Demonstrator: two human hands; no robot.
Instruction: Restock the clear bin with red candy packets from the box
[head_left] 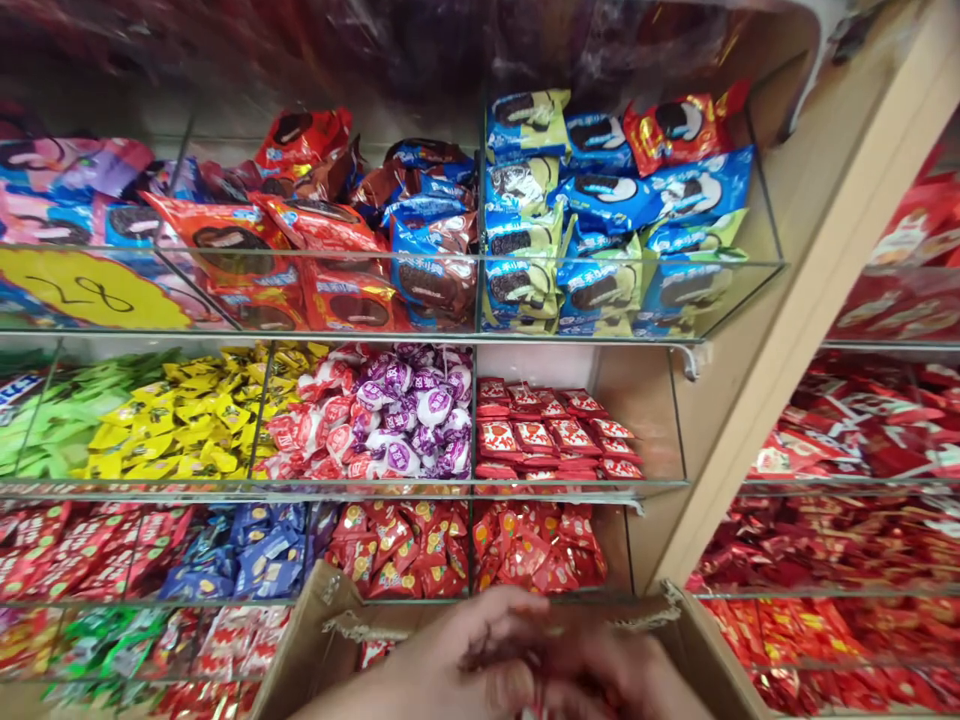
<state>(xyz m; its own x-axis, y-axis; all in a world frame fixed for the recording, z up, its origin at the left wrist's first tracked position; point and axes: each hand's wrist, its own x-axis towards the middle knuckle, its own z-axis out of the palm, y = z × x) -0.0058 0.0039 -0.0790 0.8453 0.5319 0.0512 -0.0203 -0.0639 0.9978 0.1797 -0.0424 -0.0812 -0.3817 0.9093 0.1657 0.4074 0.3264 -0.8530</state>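
At the bottom centre, my left hand [450,650] and my right hand [611,670] meet over an open cardboard box [694,650]. Both are smeared by motion. Their fingers curl in against one another, and a dark reddish patch shows between them, too blurred to name. A red and white packet [375,652] peeks out inside the box, beside my left wrist. Just beyond the box lie red candy packets with orange fruit prints [536,545] in a shelf bin.
Clear-fronted shelves hold red flat packets [559,435], purple wrapped candies [416,405], yellow candies [187,415] and blue cookie packs [615,200]. A yellow price tag [90,290] reads 28. A wooden upright [810,280] divides off more red packets [862,415] on the right.
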